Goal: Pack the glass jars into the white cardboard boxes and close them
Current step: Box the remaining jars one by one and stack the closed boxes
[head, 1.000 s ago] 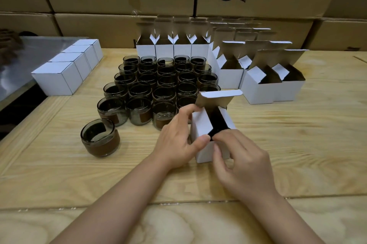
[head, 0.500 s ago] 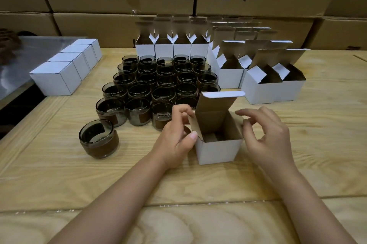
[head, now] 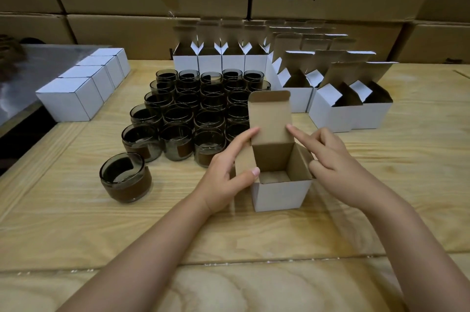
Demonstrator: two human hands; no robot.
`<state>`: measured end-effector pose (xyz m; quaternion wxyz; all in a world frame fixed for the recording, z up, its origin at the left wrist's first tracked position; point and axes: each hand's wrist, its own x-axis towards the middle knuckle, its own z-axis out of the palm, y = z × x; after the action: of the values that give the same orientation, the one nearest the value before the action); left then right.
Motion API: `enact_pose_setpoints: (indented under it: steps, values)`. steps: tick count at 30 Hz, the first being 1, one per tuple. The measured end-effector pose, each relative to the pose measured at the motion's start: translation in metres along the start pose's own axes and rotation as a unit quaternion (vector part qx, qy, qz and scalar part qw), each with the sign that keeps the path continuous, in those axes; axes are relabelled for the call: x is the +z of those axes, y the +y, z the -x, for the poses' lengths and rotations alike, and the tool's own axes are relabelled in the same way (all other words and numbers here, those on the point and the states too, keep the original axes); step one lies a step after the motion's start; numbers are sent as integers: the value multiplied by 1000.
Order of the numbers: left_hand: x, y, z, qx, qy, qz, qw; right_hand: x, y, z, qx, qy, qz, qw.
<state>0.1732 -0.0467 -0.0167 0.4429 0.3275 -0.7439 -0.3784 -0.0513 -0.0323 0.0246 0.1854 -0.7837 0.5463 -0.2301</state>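
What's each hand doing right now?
Left hand: pinches the left flap of the white box.
Right hand: pinches its right flap, index finger on the lid.

White boxes [head: 281,196] w/ brown insides, smoky-grey jars [head: 126,180] w/ brown bands, pale wood-grain table [head: 229,248].

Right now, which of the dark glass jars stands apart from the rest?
The smoky glass jar with the brown band nearest the camera on the left; it stands alone, while the other jars crowd together in rows.
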Motion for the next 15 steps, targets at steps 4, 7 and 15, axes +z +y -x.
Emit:
enact_pose_setpoints:
  steps: [4, 7, 15]
  values:
    - [0, 2, -1, -3, 8, 4, 1000, -11, -7, -8, 27, -48, 54, 997]
    - [0, 3, -2, 2, 9, -4, 1000, -15, -29, -16, -19, 72, 109, 991]
    - [1, 0, -5, 6, 17, -13, 1000, 3, -107, -100, -276, -25, 381, 882]
